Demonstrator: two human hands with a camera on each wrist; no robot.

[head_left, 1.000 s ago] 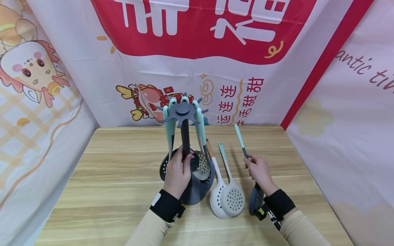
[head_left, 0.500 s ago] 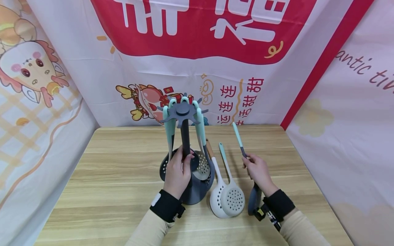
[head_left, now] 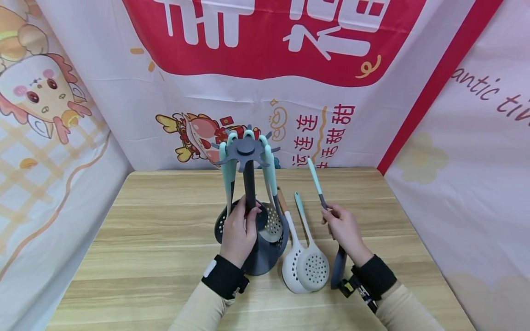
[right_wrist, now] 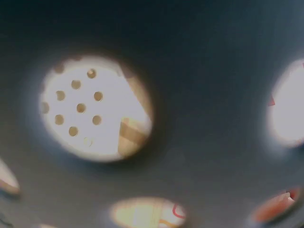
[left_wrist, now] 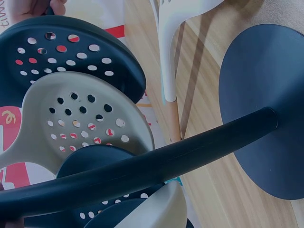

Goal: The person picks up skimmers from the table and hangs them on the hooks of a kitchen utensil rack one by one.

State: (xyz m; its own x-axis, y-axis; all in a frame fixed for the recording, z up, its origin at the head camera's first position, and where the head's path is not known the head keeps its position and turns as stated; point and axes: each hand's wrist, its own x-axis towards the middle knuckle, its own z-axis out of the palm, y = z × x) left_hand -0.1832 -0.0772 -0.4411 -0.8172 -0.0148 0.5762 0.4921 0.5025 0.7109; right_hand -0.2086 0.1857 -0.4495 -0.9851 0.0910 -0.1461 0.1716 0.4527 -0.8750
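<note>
My left hand (head_left: 240,232) grips the dark pole of a utensil stand (head_left: 246,149); in the left wrist view the pole (left_wrist: 142,168) runs down to its round base (left_wrist: 266,109). Mint-handled utensils (head_left: 269,170) hang from its hooks, among them a cream skimmer (left_wrist: 85,109) with round holes. Right of the stand, my right hand (head_left: 345,228) pinches the dark shaft of a skimmer (head_left: 315,179), whose mint handle tilts up and leftward. Its dark head (head_left: 338,269) is partly hidden behind the wrist. That perforated head (right_wrist: 209,133) fills the right wrist view.
Between the hands, a white skimmer (head_left: 291,271) with a wooden handle end lies on the wood-grain table (head_left: 157,257). A cream skimmer (head_left: 313,270) with a mint handle end overlaps it. Printed cloth (head_left: 265,92) stands behind the table and along both sides.
The right hand has shifted a little left and up with the dark skimmer, bringing its mint handle nearer the stand. The left hand and the stand have stayed put.
</note>
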